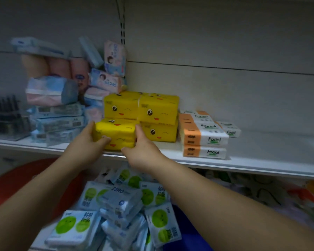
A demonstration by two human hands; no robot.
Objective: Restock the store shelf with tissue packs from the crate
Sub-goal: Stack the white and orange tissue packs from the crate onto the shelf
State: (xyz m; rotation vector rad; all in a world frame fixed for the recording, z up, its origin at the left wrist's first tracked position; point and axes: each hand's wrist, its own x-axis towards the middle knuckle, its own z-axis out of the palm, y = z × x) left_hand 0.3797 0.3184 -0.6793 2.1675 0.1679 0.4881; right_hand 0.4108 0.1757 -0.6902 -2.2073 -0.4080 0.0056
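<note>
A yellow tissue pack with a cartoon face (pixel 117 134) rests on the white shelf (pixel 261 153) near its front edge. My left hand (pixel 91 140) grips its left end and my right hand (pixel 143 151) grips its right end. Behind and to the right of it stand three more yellow packs (pixel 158 113), stacked in two layers. Below the shelf lies a pile of white and green tissue packs (pixel 120 205); the crate under them is hidden.
Orange and white "Facial" packs (pixel 205 138) are stacked right of the yellow ones. Pink and blue packs (pixel 65 98) crowd the shelf's left side, beside a dark rack (pixel 5 115). The shelf's right part is bare. Something red (pixel 25 178) sits low left.
</note>
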